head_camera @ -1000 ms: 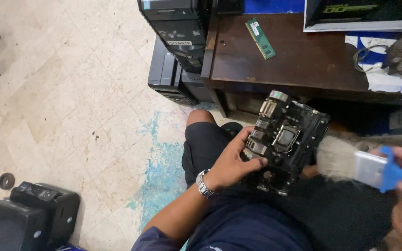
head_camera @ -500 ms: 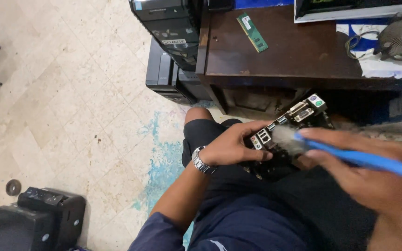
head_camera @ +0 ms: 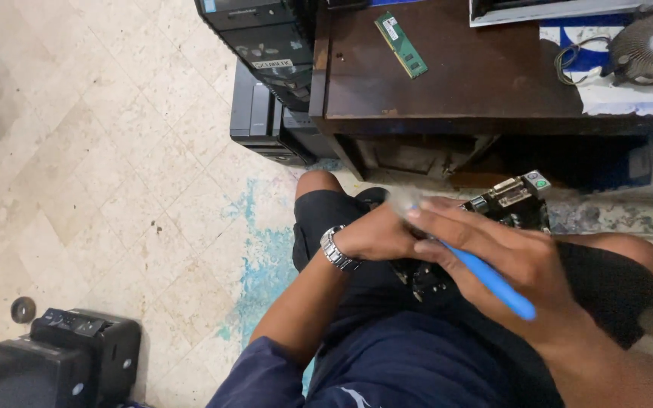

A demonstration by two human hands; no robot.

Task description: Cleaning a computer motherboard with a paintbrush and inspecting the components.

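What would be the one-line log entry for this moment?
left hand: holds motherboard on lap | right hand: grips blue-handled brush over board

A black motherboard (head_camera: 512, 208) sits on the person's lap, tilted, its metal rear ports and a small green connector pointing up and away at the far corner. Most of its face is hidden. A brush with a bright blue handle (head_camera: 493, 283) lies slantwise across it, its pale bristles blurred at the upper left end.
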